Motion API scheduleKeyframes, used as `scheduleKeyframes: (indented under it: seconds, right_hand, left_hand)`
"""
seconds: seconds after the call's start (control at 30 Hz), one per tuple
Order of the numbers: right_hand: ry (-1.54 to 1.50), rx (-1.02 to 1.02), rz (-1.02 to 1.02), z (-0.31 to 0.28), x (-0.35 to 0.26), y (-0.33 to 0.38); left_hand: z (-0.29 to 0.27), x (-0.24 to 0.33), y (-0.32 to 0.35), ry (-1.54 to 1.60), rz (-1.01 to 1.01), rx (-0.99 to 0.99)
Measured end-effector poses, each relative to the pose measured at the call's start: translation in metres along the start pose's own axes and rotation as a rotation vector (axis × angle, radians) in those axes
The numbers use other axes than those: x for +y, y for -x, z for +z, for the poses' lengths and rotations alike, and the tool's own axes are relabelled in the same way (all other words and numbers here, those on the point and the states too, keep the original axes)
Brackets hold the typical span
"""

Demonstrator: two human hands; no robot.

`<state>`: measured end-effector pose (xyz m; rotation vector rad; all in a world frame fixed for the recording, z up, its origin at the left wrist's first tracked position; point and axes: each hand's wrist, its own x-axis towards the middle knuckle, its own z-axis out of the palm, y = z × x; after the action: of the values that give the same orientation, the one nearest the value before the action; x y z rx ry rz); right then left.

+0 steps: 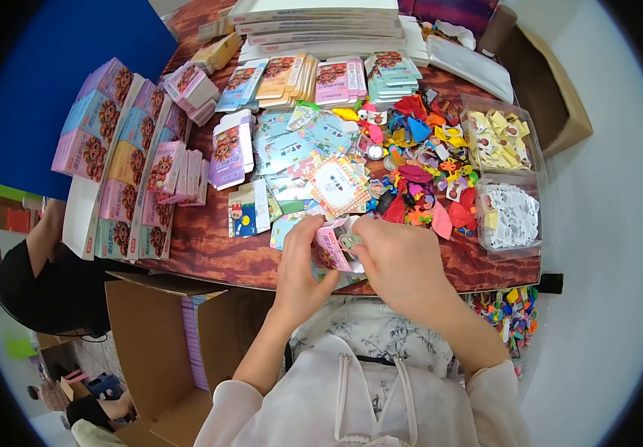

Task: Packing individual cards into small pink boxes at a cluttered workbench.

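I see both hands meeting at the near edge of the worktop point(209, 253), close to the middle of the picture. The left hand point(299, 272) holds a small pink box point(334, 247) from its left side, the fingers point(308, 229) curled around the box and pinching it. The right hand point(399, 257) is at the 3 o'clock side of the box, its fingers pressed together on the open top, where a small pale thing sits; I cannot tell what it is. The box is touching both hands and is just above the worktop edge.

At 12 o'clock from the box lies a square card point(338, 185) on a spread of pale blue cards. At 1 o'clock is a heap of colourful small toys point(422, 175). At 3 o'clock, near, stands a clear tray point(511, 217) with white pieces. At 9 o'clock, well apart, flat pink boxes point(139, 179) lie in rows. A brown carton point(150, 350) stands below the worktop at 8 o'clock.
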<state>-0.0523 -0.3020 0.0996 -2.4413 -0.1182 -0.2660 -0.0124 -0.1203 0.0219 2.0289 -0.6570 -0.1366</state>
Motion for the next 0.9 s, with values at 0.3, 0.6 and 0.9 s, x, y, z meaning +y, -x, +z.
scheduleKeyframes:
  seconds: [0.3,0.6,0.9]
  right_hand:
    - [0.184,-0.048,-0.059,0.008,0.004,0.005]
    - [-0.412,0.148,0.143,-0.036,0.034,0.037]
    - [0.114,0.371,0.591,-0.106,0.191,0.103]
  left_hand:
    - [0.015,0.007,0.0,-0.142,0.026,0.043]
    - [0.013,0.004,-0.005,0.107,-0.062,0.046]
    - [0.035,0.026,-0.022,0.134,-0.059,-0.182]
